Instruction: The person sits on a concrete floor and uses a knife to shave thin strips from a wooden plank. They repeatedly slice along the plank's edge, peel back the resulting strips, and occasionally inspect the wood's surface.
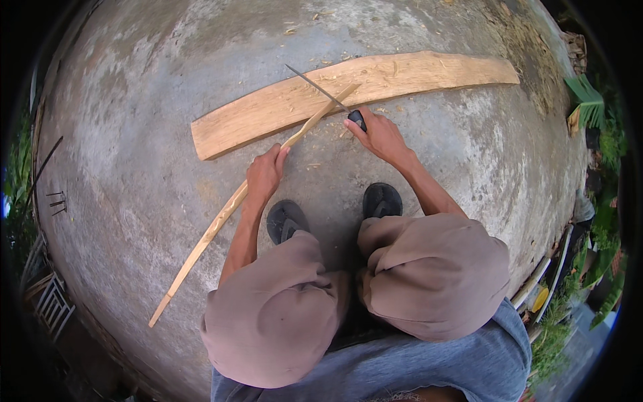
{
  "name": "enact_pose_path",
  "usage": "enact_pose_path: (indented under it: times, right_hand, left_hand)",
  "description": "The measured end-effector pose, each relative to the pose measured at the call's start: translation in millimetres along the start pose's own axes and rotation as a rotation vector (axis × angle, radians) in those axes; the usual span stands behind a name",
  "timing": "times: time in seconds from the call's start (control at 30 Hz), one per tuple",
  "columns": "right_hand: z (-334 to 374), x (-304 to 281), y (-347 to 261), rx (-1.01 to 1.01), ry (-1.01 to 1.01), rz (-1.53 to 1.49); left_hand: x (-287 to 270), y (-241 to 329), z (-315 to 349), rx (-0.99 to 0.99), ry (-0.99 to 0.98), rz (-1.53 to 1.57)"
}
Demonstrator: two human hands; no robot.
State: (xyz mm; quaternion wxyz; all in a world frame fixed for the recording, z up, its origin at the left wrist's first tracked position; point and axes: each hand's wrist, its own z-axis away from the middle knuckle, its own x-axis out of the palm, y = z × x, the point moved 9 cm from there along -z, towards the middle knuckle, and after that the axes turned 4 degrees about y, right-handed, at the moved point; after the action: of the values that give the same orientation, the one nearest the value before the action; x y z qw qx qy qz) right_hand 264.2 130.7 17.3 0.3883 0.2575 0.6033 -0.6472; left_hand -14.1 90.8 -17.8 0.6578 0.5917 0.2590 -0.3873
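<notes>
My left hand [266, 172] is wrapped round a long, narrow wooden stick [201, 245], whose far end rests over a broad plank on the ground. In my right hand [382, 137] is the black handle of a knife [320, 90]. Its thin blade points away to the left and crosses the stick near the far tip, seemingly touching it. Pale and long, the plank [442, 68] lies across the ground beyond both hands, with small shavings on it. The lower stretch of the stick slants down past my left forearm.
Wood shavings [289, 31] are scattered over the worn concrete ground [127, 154]. My sandalled feet [288, 221] stand between the hands and my bent knees. Green plants [589, 100] and white pipes [556, 281] line the right edge. Some dark rods [57, 202] lie at the left.
</notes>
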Motion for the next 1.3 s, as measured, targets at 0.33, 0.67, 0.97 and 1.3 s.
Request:
enact_pose_path:
  times: [0.33,0.67,0.97,1.3]
  right_hand:
    - [-21.8,20.7,16.2,0.114,-0.184,-0.219]
    - [-20.0,27.2,21.3,0.133,-0.201,-0.246]
    - [-17.4,38.0,23.0,0.227,-0.238,-0.46]
    - [-4.9,39.8,24.5,0.206,-0.163,-0.519]
  left_hand:
    - [28.9,-15.8,-0.4,-0.37,-0.503,0.589]
    - [27.6,-22.4,-7.1,-0.266,-0.385,0.518]
    - [29.4,-22.8,-3.0,-0.336,-0.426,0.559]
    - [33.9,-24.1,-4.0,-0.407,-0.576,0.639]
